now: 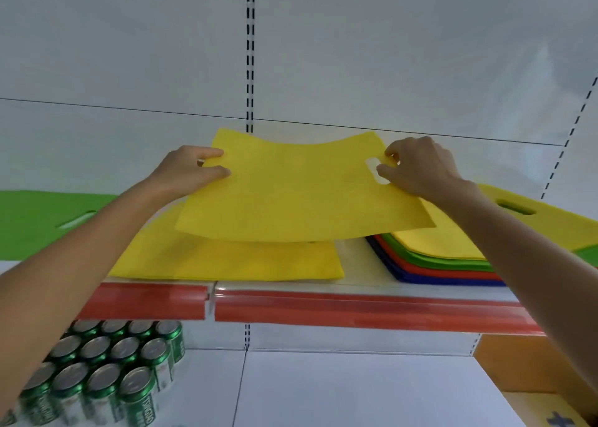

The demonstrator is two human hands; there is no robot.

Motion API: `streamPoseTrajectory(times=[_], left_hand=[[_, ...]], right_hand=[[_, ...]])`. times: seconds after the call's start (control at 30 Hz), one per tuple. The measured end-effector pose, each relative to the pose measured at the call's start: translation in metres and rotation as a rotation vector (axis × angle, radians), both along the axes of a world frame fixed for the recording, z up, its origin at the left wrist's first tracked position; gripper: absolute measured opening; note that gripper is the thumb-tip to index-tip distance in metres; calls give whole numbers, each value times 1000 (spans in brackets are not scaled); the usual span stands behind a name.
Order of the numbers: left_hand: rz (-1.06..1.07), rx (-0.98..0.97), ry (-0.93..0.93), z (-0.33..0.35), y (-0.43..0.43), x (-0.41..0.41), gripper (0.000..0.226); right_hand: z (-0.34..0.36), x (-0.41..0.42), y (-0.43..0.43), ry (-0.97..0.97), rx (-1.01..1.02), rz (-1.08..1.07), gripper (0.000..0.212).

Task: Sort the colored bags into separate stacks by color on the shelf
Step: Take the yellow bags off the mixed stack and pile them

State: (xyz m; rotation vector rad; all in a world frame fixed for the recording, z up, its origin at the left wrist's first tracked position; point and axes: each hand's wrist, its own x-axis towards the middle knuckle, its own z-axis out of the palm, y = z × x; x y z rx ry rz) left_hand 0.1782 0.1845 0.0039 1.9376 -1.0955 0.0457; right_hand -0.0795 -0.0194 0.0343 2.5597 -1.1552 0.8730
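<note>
Both arms reach up and forward over the shelf [356, 310], elbows low, wrists nearly level. The left hand [191, 171] pinches the left edge of a yellow bag [301, 193], thumb on top and fingers curled beneath. The right hand [417, 167] grips the bag's right end at the cut-out handle, fingers bent around the strip beside the slot. The bag hangs between them, sagging slightly in the middle, held in the air just above the yellow stack [226, 261], which lies near the shelf's front edge. To the right, along the same edge, sits a mixed pile [453, 258]: yellow on top, then green, red and blue. A green bag [38, 219] lies at the shelf's left end. Green cans [106, 368] stand on the level below, and a cardboard box [534, 371] sits at the lower right.
</note>
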Motion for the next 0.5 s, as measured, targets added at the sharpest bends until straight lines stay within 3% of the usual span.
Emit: streamPoseTrajectory(times=[0.5], left_hand=[[69, 158, 26, -57, 61, 69, 47]], right_hand=[[-69, 73, 61, 136, 144, 28, 36]])
